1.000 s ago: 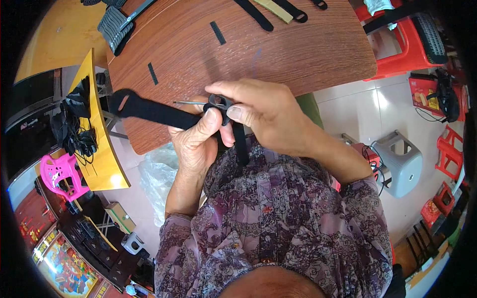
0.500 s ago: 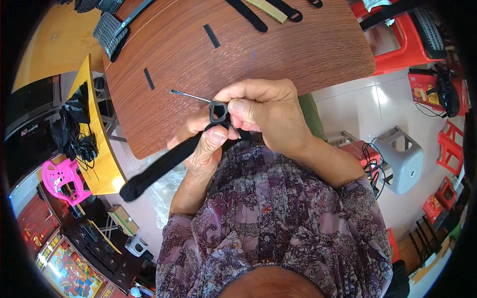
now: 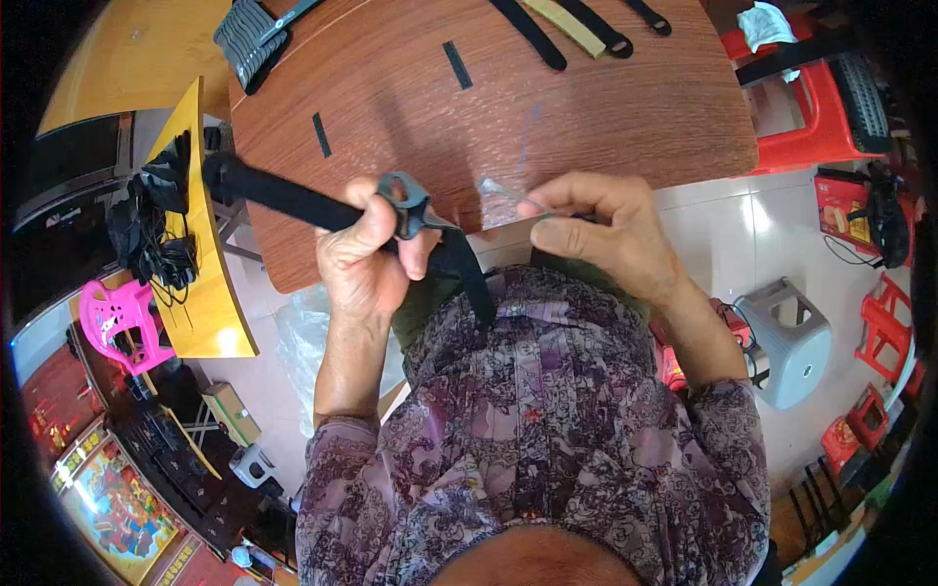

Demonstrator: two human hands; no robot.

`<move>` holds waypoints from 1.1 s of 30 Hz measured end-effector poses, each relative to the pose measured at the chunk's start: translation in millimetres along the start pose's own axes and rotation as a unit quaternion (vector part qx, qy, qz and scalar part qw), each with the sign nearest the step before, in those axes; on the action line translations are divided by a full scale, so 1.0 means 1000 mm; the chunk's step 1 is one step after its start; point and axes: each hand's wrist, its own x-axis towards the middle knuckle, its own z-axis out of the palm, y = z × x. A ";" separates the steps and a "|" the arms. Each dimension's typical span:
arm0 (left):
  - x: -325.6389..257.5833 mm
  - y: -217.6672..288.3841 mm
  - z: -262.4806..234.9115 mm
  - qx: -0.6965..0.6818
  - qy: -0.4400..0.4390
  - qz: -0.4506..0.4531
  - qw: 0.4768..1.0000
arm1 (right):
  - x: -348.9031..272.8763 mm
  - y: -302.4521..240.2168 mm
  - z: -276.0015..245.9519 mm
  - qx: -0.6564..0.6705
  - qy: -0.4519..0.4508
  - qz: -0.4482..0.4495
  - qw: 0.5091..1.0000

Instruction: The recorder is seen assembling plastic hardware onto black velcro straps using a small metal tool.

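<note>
Hands now apart: left hand [image 3: 366, 256] gripping strap [image 3: 283, 198].

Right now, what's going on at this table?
A person seated at a round wooden table is working on a black strap. The left hand grips the strap where a black plastic buckle sits on it, one end reaching out to the left, the other hanging toward the lap. The right hand pinches a thin, pointed metal tool aimed at the buckle. More straps lie at the table's far edge.

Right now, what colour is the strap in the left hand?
Black: the strap in the left hand, head view.
</note>
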 end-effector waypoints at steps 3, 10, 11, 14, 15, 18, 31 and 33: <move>-0.004 -0.003 0.008 0.045 -0.029 -0.038 0.998 | 0.010 -0.027 0.008 0.005 0.001 -0.034 0.999; 0.000 0.001 0.021 0.079 0.022 -0.088 0.993 | 0.026 -0.036 0.029 -0.054 -0.037 -0.142 0.988; -0.001 -0.001 0.022 0.092 0.023 -0.072 0.993 | 0.026 -0.038 0.027 -0.083 -0.032 -0.107 0.990; -0.001 0.000 0.019 0.118 0.047 -0.070 0.989 | 0.028 -0.032 0.026 -0.059 -0.034 -0.088 0.994; 0.000 0.003 0.018 0.128 0.026 -0.081 0.988 | 0.030 -0.028 0.024 -0.059 -0.033 -0.087 0.994; 0.000 0.003 0.017 0.163 -0.003 -0.086 0.983 | 0.033 -0.022 0.018 -0.084 -0.113 -0.134 0.981; 0.003 -0.006 0.040 -0.102 0.018 -0.119 0.988 | 0.035 -0.030 0.029 0.251 -0.120 -0.022 0.960; 0.002 -0.003 0.038 -0.081 0.081 -0.142 0.983 | 0.039 -0.023 0.025 0.245 -0.150 -0.038 0.957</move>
